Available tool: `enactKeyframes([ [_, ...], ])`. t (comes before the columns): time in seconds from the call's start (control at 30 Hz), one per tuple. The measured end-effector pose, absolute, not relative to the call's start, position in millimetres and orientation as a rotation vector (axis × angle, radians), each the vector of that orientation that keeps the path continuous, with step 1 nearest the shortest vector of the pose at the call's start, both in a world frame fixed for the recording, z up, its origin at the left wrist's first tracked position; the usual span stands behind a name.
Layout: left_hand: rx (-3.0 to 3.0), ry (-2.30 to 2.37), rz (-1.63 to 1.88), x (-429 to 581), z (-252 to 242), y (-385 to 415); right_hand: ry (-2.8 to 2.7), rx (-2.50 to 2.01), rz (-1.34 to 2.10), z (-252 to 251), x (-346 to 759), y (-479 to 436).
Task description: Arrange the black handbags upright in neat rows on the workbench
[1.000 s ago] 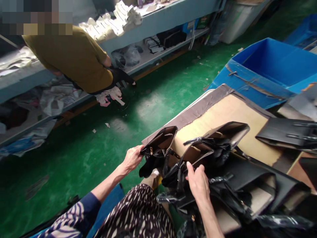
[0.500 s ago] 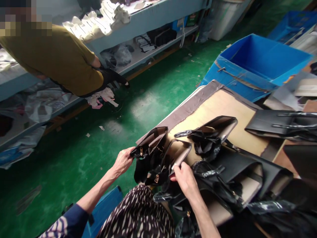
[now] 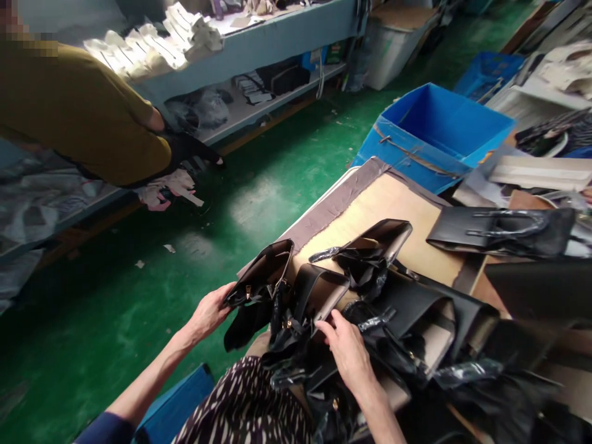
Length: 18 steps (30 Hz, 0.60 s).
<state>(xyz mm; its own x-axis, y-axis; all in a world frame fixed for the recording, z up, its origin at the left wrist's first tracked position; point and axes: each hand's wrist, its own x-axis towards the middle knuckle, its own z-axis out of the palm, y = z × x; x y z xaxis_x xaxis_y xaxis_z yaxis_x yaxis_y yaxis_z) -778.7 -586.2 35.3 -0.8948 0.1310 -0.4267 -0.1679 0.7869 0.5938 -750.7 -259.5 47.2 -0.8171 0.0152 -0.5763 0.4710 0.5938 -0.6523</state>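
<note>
My left hand [image 3: 211, 312] grips the outer edge of a black handbag [image 3: 266, 271], whose open top shows a grey-brown lining and a gold zip pull. That bag tilts over the table's near corner. At the rim of a second black handbag [image 3: 319, 287] is my right hand [image 3: 346, 345], its thumb and fingers apart; whether the fingertips touch the rim I cannot tell. Behind these two lies another open black handbag [image 3: 386, 237] with a plastic-wrapped handle [image 3: 326, 253]. More black bags [image 3: 423, 314] crowd together to the right of my right hand.
The bags lie on a table with a tan top [image 3: 365, 206] and grey cloth edging. Beyond it stands a blue bin [image 3: 411, 151]. At left, a person in an olive shirt [image 3: 87, 111] is beside a long workbench [image 3: 268, 52]. Scraps dot the green floor [image 3: 222, 246].
My right hand has loosened from the second bag's rim, its fingers now spread. My left hand still holds the first bag. The view has turned a little to the right.
</note>
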Motion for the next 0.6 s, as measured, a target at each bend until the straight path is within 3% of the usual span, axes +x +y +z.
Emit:
enactKeyframes([
  [0.43,-0.086,2.543,0.753,-775,44,-604,2.341,0.472,-1.158,60,-766,-225],
  [0.6,-0.086,2.584,0.611,-771,58,-607,2.129,0.535,-1.328,48,-764,-215],
])
